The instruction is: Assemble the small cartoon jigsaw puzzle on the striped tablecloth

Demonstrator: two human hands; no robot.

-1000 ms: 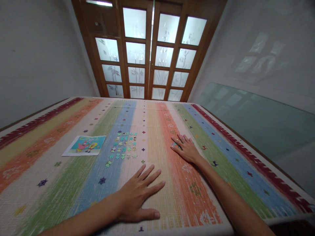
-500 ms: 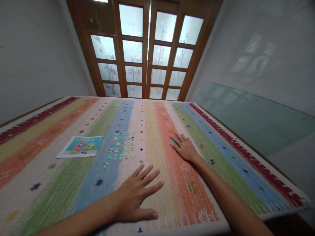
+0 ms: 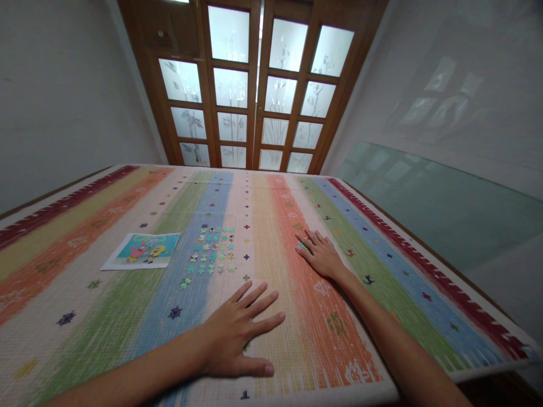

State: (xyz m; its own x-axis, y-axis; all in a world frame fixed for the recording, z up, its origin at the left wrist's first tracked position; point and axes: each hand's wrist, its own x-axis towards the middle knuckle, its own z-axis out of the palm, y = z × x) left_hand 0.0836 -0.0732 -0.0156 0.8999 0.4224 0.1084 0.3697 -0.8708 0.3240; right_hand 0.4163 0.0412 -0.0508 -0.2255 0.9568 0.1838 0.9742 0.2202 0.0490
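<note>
My left hand [image 3: 237, 336] lies flat on the striped mat [image 3: 106, 316], fingers spread, palm down, holding nothing. My right hand [image 3: 321, 254] reaches farther out and rests flat on the orange stripe, fingers stretched over a small greenish piece [image 3: 302, 246] that shows at its fingertips. Several small puzzle pieces [image 3: 212, 255] lie in loose rows on the blue stripe, left of both hands. A cartoon picture card [image 3: 142, 250] lies left of the pieces.
The colourful striped mat covers the whole surface up to a wooden glass-paned door [image 3: 254, 90] at the far end. A greenish glass panel [image 3: 445, 209] leans along the right wall. The mat's near right edge [image 3: 466, 370] drops off.
Both hands stay flat in the same places. Only the view shifts slightly, first down and left, then back.
</note>
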